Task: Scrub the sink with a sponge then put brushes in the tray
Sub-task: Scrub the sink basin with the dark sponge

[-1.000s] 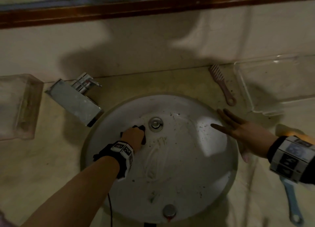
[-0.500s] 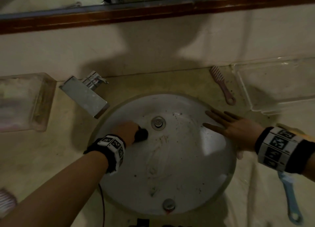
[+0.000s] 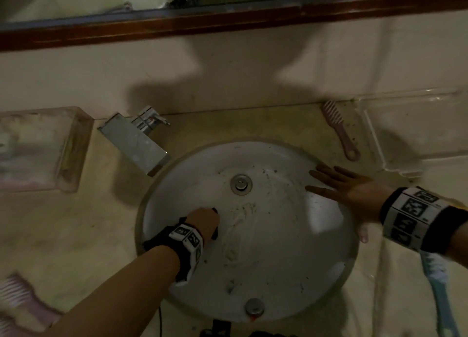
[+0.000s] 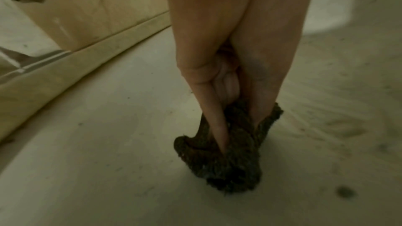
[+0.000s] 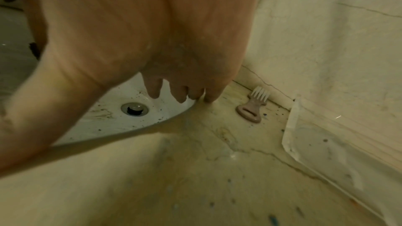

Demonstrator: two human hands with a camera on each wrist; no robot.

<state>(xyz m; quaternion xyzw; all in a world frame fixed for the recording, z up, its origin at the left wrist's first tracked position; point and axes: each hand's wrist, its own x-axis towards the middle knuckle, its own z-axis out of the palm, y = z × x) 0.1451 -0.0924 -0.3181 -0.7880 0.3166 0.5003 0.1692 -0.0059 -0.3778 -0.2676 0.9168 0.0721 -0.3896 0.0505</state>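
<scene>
Nearest, at the left edge of the table (image 3: 63,235), a pink bristled brush (image 3: 17,296) is seen only as a blur. Inside the round, glossy white sink (image 3: 291,273) the left hand (image 3: 203,220) is clamped on a dark, coarse, crumpled sponge (image 4: 228,157), which is pressed against the left slope of the basin. Specks and smears are left around the metal drain (image 3: 240,184); they could be missed if strokes are kept to one side, and the sponge could slip from the pinch on the slick glaze. The right hand (image 3: 354,192) is laid flat on the right rim, fingers straight and spread, holding nothing. A blue brush (image 3: 440,303) lies beyond that wrist and could be knocked by it. Farther back, a pink comb-like brush (image 3: 339,129) lies beside the clear plastic tray (image 3: 379,144); being light, the tray may slide when loaded.
</scene>
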